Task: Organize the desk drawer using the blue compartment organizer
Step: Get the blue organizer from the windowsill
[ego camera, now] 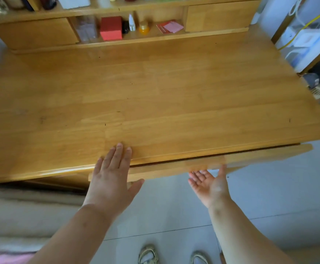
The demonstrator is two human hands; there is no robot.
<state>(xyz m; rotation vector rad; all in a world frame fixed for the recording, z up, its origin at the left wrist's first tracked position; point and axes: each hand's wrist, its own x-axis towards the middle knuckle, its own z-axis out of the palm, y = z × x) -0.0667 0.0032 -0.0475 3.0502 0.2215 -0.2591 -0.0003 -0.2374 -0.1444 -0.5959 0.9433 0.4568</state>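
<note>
Opening the long light-wood desk drawer (203, 164) looks like the step in hand: it stands out only a crack below the wooden desk top (155, 96), and no blue compartment organizer shows. The left hand (111, 180) lies flat, fingers straight, across the desk edge, holding nothing. The right hand (208, 183) is palm-up with relaxed fingers seemingly hooked under the drawer front, though blur hides the contact; next comes a level pull outward.

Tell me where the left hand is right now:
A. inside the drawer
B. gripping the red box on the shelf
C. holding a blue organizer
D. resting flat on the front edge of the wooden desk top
D: the left hand lies flat, fingers straight, on the front edge of the light wooden desk top, beside the slightly open wooden drawer front; the right hand is palm-up under that drawer front.
</note>
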